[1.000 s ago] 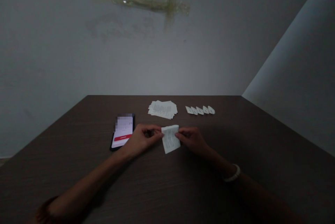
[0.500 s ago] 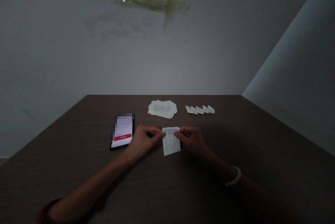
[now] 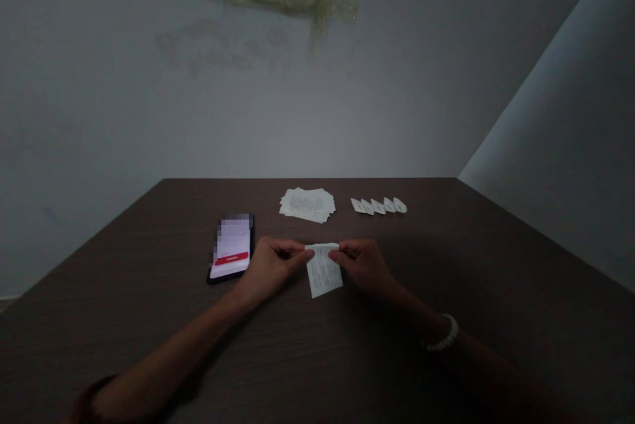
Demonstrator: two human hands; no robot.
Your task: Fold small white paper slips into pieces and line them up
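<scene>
Between my hands is a small white sheet of printed paper (image 3: 325,275), its upper edge folded over in a narrow strip. My left hand (image 3: 275,265) pinches the upper left corner between thumb and fingers. At the upper right corner, my right hand (image 3: 364,265) grips the same paper, thumb on its printed face. The lower part of the sheet hangs free toward me, slightly slanted. A pale beaded bracelet circles my right wrist. The fingertips behind the paper are hidden.
Beyond my hands lies a loose stack of printed papers (image 3: 307,204). To its right, several small folded white papers (image 3: 378,206) sit in an overlapping row. A lit phone (image 3: 232,245) lies left of my left hand on the dark wooden table (image 3: 149,265). A wall stands behind.
The top edge of the paper has dipped slightly and its folded strip looks a little wider. Both hands keep their pinch in nearly the same place.
</scene>
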